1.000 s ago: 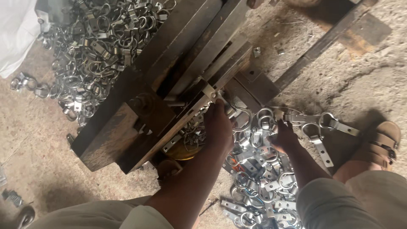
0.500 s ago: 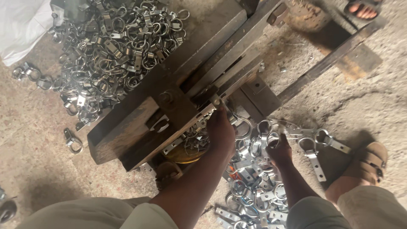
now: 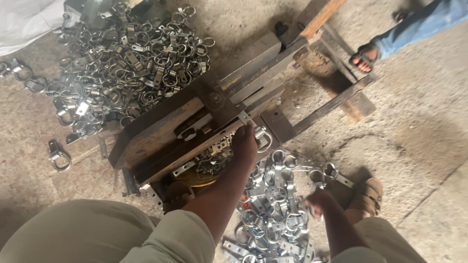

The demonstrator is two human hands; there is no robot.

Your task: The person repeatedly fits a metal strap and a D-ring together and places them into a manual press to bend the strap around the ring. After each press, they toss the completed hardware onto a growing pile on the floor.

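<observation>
A concrete floor [image 3: 429, 126] is carrying the whole work area. A heavy steel press jig [image 3: 195, 122], rusty and dark, is lying slantwise across the middle, with long bars running up toward the top right. A large heap of finished ring clamps [image 3: 126, 63] is lying beyond the jig at the upper left, with a few strays scattered toward the left edge. A second, smaller pile of clamps [image 3: 273, 214] is lying on the floor between the person's knees, below and right of the jig. A white sack [image 3: 24, 24] is showing in the top left corner.

The person's olive trouser legs [image 3: 97, 234] are filling the lower edge, and a sandalled foot [image 3: 368, 195] is resting just beside the near pile. Another person's sandalled foot [image 3: 363, 56] and blue trouser leg are standing at the upper right, well apart from the work.

The left hand [image 3: 243, 143] is reaching up to the jig's near edge, fingers curled together and pressing on a single clamp [image 3: 261, 136] seated at the jig, its ring just beside the knuckles. The right hand [image 3: 317, 202] is hovering over the near pile, blurred; whether its fingers are pinching a piece cannot be told.
</observation>
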